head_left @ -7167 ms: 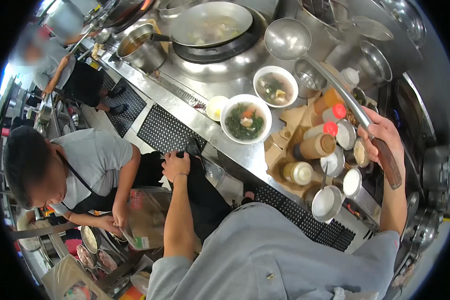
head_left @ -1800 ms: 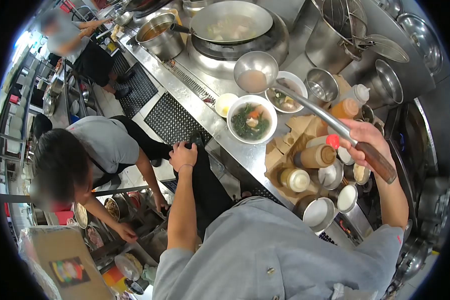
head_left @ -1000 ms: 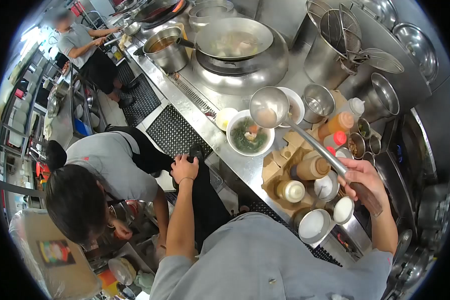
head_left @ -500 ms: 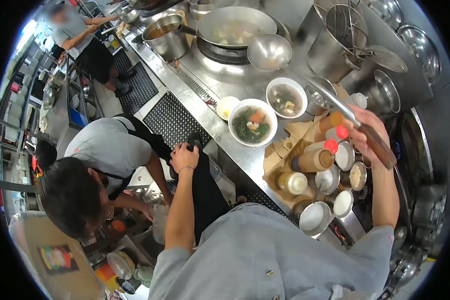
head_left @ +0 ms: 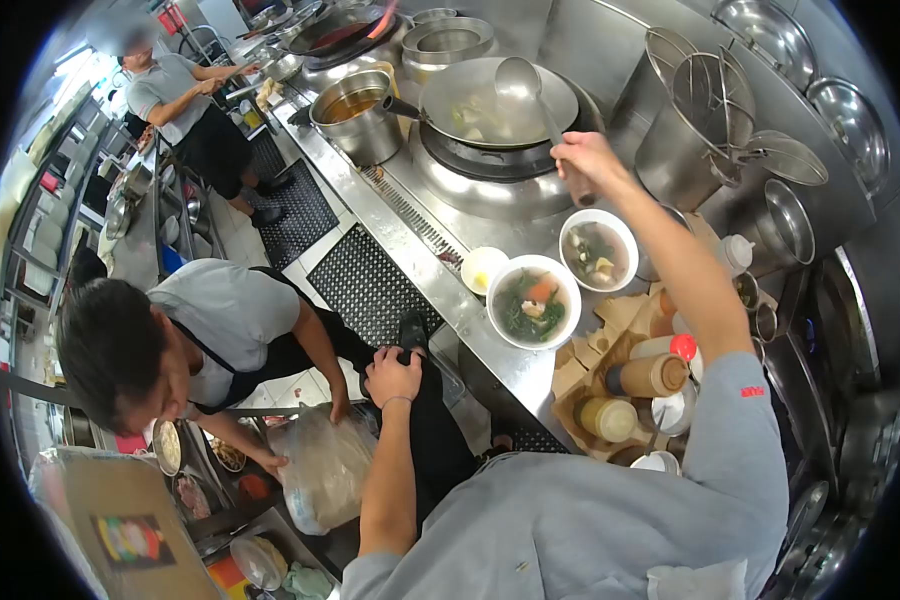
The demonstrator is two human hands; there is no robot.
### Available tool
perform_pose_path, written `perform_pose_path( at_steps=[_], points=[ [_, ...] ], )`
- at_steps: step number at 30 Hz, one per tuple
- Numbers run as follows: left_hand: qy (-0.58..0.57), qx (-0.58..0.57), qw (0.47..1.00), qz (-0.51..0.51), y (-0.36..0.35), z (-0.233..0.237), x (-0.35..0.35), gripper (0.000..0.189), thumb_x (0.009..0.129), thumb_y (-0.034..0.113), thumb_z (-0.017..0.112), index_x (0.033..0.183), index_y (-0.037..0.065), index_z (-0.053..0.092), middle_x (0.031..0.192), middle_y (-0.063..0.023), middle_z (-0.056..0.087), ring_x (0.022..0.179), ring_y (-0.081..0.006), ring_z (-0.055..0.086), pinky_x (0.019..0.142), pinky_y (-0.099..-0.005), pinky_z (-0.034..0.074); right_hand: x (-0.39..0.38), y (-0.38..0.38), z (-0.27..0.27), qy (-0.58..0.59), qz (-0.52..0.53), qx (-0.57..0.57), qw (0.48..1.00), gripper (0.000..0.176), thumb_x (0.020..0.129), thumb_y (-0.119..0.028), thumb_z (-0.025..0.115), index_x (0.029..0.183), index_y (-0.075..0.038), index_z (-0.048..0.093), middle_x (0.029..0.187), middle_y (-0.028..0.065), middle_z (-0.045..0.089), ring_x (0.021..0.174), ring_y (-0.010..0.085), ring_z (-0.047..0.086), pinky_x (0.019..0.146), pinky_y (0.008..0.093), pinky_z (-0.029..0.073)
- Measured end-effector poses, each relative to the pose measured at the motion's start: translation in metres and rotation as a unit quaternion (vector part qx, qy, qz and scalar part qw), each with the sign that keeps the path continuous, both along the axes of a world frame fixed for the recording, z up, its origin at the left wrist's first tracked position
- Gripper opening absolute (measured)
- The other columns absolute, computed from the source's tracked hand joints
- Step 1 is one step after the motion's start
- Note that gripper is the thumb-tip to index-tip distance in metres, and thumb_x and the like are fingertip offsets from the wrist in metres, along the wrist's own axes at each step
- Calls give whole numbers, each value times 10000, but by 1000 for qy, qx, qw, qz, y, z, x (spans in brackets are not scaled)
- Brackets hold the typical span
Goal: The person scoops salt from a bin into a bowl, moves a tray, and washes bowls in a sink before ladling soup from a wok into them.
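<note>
My right hand [head_left: 588, 163] is closed around the handle of a metal ladle [head_left: 517, 80]. The ladle's bowl is in the far side of a wok [head_left: 450, 97], which holds steaming pale broth with pieces in it. Below my right forearm, one white bowl of soup [head_left: 625, 238] contains greens and pale pieces. A second soup bowl [head_left: 493, 302], with greens and an orange piece, sits nearer the counter's edge. Beside it is a small bowl [head_left: 477, 270] with something yellow. My left hand [head_left: 394, 376] lies on a black-clad leg, fingers extended and holding nothing.
A pot of brown liquid [head_left: 358, 150] stands left of the wok. Sauce bottles [head_left: 652, 377] crowd a cardboard tray on my right, near a tall pot of strainers [head_left: 675, 155]. At left, a bending co-worker holds a plastic bag [head_left: 325, 465]; another person [head_left: 175, 95] stands farther back.
My right hand has carried the ladle forward and left, from above the condiments to the wok. The bending co-worker has brought a plastic bag up into fuller view.
</note>
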State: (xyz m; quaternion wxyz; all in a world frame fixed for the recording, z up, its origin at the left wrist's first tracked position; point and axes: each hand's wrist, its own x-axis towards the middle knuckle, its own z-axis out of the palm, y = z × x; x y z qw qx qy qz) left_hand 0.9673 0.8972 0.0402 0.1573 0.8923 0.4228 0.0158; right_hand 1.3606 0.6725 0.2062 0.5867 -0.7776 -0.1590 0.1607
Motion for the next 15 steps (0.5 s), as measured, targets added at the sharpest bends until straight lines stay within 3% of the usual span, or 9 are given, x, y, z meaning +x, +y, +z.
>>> perform_pose_path(
  at_steps=[1,3,5,7,10,11,13,15],
  points=[
    [-4,-4,1000,2,-1,-1,-3,397,781,473,613,1026,172,696,1230,-47,593,1119,-313,545,903,-482,454,16,15,-28,-78,-49,-57,994,267,761,-156,675,961,20,653,776,91,675,696,197,649,671,349,524],
    [-1,-11,1000,4,-2,-1,-4,374,785,448,623,1032,176,693,1238,-35,583,1131,-308,539,911,-480,450,19,37,-47,-105,-32,-90,990,324,778,-108,643,1080,9,626,750,62,647,575,152,594,544,303,474],
    [5,-33,999,3,-3,1,-6,373,781,442,633,1035,175,691,1246,-32,576,1137,-306,535,911,-486,449,20,56,-73,-207,-110,-118,965,325,768,-101,634,1078,-3,632,723,70,643,595,169,615,559,321,476],
    [-4,-23,1000,9,-3,0,-10,368,779,435,642,1031,172,692,1231,-33,584,1122,-308,543,902,-481,458,20,69,-87,-196,-125,-101,967,337,791,-99,625,1109,10,615,715,78,636,600,170,624,553,312,479],
    [-21,-6,1000,13,-1,-2,-18,360,783,428,649,1027,167,692,1207,-39,597,1097,-313,557,887,-465,472,28,81,-97,-69,-108,-17,992,354,769,-189,655,1061,8,626,883,193,691,797,303,681,755,377,516],
    [-29,0,1000,10,-1,-2,-21,357,785,426,649,1025,165,692,1199,-42,601,1089,-314,562,882,-459,477,23,79,-93,-5,-87,41,995,274,803,-186,631,988,17,629,817,154,685,660,240,674,635,362,528],
    [-36,14,999,2,-2,-1,-25,352,790,423,654,1020,159,693,1184,-58,609,1074,-323,571,873,-444,486,24,79,-96,50,-76,152,984,213,836,-195,614,922,0,630,759,117,667,563,198,653,532,340,517],
    [-46,24,999,-8,-5,-2,-26,359,786,429,661,1019,157,693,1194,-63,605,1083,-328,566,882,-453,481,40,71,-97,92,-14,94,991,500,878,-192,641,1300,14,468,762,80,654,554,177,612,521,305,495]
  ],
)
